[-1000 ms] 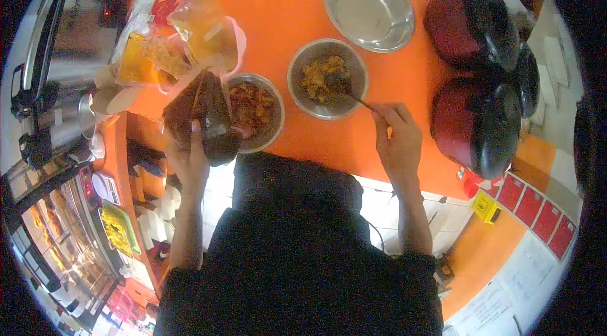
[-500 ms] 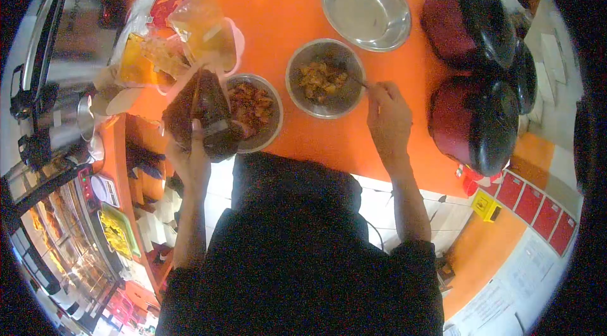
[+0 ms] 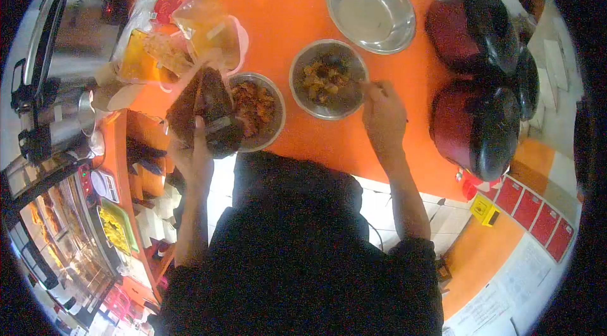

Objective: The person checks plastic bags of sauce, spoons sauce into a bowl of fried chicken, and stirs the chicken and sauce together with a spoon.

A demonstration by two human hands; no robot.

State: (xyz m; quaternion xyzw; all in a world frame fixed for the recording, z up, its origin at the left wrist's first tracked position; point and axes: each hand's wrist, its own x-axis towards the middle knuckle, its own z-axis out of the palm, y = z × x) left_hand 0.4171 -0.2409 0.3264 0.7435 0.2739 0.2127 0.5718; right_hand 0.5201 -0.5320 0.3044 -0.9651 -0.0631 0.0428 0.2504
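Hands are well apart here. The left hand [image 3: 191, 159] is clamped on a dark brown package [image 3: 212, 108], thumb on top, and the right hand [image 3: 386, 122] has its fingers closed around a thin utensil [image 3: 406, 120] at the right rim of the middle bowl [image 3: 365, 97]. Can't make out much of the utensil, since the fingers cover most of it, but it looks to slant from the bowl side down and right through the grip.

That bowl is forward and left of the right hand, which is clearly the nearer one. The package lies just ahead of the left hand, long side pointing roughly away from the body, overlapping the left edge of the second bowl [image 3: 282, 115] in view — can't tell if they touch.

Containers: chunky yellow-brown food [image 3: 322, 83] in the middle bowl, redder pieces [image 3: 253, 107] in the second. The bigger steel bowl [image 3: 371, 10] sits farther back on the orange tabletop [image 3: 284, 4], no food visible inside.
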